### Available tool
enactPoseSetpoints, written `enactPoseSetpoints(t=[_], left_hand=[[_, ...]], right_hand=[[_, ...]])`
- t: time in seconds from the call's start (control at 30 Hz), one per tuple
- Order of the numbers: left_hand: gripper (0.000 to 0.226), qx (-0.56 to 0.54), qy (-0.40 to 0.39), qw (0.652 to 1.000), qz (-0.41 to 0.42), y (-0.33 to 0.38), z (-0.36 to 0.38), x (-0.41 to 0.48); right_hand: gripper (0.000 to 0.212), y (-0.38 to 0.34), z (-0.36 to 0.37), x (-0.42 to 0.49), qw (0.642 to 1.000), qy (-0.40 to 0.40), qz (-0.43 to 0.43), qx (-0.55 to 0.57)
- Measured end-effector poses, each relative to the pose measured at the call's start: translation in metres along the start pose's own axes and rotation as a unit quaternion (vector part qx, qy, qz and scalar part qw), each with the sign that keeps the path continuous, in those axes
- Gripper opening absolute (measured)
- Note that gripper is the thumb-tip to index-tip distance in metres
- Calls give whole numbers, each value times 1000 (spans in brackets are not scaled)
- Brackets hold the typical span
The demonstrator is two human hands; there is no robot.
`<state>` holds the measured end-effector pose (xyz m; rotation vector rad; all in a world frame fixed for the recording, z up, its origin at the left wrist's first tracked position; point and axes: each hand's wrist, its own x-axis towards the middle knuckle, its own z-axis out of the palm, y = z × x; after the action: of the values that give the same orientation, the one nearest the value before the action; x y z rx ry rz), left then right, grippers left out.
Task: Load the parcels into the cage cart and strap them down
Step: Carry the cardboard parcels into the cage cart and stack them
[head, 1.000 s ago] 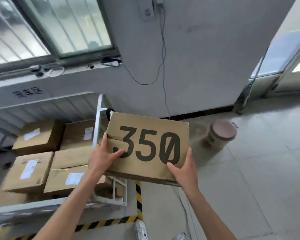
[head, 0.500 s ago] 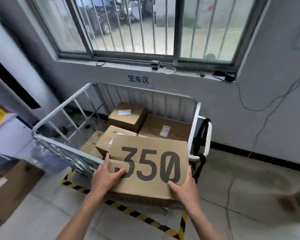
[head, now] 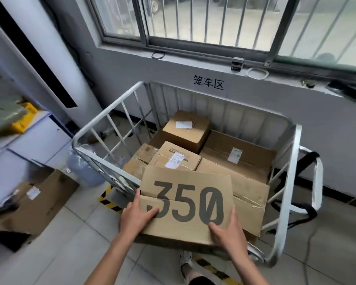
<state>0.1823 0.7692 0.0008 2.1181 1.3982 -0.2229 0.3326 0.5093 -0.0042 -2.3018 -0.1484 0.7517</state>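
I hold a flat brown cardboard box printed "350" (head: 185, 188) over the near edge of the white metal cage cart (head: 287, 182). My left hand (head: 137, 217) grips its left side, thumb on top. My right hand (head: 228, 235) grips its near right corner, thumb on the lid. Inside the cart lie several brown parcels: a small labelled one at the back (head: 186, 130), one in the middle (head: 177, 157), a wide flat one on the right (head: 238, 157). A black strap (head: 308, 161) hangs on the cart's right handle.
The cart stands against a grey wall under a barred window. To the left are a white cabinet (head: 35, 138), a yellow crate (head: 24, 120) and a cardboard box on the floor (head: 35, 204). Yellow-black tape (head: 107, 200) marks the tiled floor around the cart.
The view has swung left from the doorway side onto the cart and moved closer. The "350" box, held in both hands throughout, now sits over the cart's near side.
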Motion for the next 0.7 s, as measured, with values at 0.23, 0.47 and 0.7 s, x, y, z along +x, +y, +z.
enactPoseSetpoints(t=[0.23, 0.47, 0.7], left_hand=[[107, -50, 0, 999, -18, -5, -43, 91], [105, -21, 26, 999, -19, -1, -93, 176], [104, 21, 0, 1000, 17, 15, -116, 260]], right_hand=[[107, -87, 51, 72, 999, 21, -26, -22], [104, -164, 90, 128, 999, 0, 1, -44], [102, -199, 122, 165, 996, 32, 61, -57]])
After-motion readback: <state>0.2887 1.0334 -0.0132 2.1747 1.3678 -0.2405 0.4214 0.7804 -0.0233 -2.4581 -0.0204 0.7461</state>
